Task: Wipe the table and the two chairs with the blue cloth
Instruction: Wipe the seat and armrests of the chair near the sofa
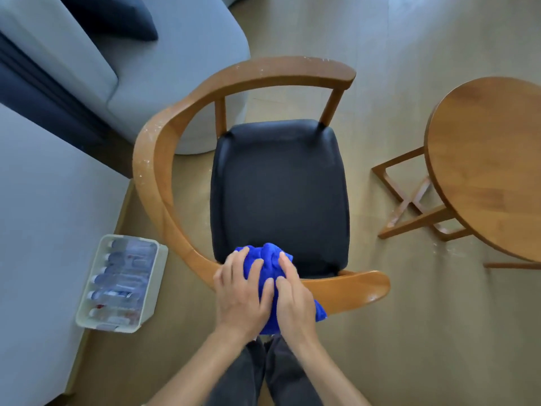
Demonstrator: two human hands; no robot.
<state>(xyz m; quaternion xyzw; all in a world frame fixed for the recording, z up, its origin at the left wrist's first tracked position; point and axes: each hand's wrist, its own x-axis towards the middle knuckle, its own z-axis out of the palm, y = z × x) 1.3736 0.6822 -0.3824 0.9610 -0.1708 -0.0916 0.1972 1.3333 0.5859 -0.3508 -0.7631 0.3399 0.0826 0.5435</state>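
Blue bunched cloth [270,259] sat on the near curved wooden rail of the black-seated armchair [279,189], pressed there by left hand [240,291] and right hand [292,294], fingers extended, likely for rubbing pressure.

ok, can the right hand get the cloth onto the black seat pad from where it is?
Probably yes. The right hand and left hand press the blue cloth on the chair's near wooden rail, at the edge of the black seat pad; nothing lies on the pad ahead.
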